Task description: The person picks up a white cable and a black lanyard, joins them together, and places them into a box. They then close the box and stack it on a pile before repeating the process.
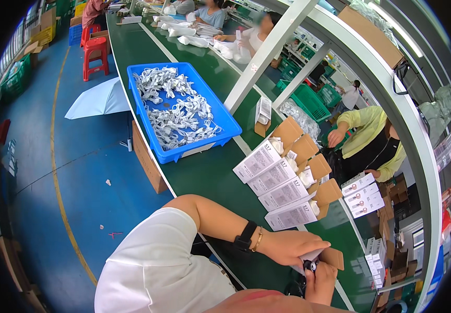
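Green conveyor table (204,177) carries a blue plastic tray (220,117) of white cable bundles (176,107) and 4 open white cardboard boxes (283,194); near its front edge, left hand (291,246) closes around a small white carton with brown flap (325,256), right hand (320,281) pinches a black part (310,266) at its mouth
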Motion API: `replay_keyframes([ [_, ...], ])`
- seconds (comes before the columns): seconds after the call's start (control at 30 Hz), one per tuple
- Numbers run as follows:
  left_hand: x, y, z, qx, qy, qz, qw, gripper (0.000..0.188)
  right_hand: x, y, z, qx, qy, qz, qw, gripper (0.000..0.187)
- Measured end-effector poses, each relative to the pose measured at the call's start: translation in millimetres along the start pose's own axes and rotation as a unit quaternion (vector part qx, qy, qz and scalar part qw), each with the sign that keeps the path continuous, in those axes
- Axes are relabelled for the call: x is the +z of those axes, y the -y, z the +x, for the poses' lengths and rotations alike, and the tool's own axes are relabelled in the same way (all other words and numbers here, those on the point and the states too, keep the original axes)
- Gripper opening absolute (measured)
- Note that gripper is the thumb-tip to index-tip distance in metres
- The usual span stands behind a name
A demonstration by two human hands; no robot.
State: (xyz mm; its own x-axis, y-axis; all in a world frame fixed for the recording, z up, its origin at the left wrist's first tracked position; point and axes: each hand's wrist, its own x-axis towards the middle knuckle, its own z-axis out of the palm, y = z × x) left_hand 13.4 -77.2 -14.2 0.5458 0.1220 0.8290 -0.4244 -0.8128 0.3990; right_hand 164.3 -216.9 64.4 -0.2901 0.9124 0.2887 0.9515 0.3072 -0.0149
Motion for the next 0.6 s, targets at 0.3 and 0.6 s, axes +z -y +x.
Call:
replay_keyframes([
  [0.3,-3.7,5.1,4.9,-0.015,0.017,-0.04,0.999,0.084,-7.6,10.1,15.7,0.091,0.008,0.044,0.995,0.039],
  [0.6,-33.4,0.0,7.5,-0.152,0.03,-0.088,0.984,0.084,-15.9,7.0,34.7,0.113,0.03,0.107,0.987,0.025],
])
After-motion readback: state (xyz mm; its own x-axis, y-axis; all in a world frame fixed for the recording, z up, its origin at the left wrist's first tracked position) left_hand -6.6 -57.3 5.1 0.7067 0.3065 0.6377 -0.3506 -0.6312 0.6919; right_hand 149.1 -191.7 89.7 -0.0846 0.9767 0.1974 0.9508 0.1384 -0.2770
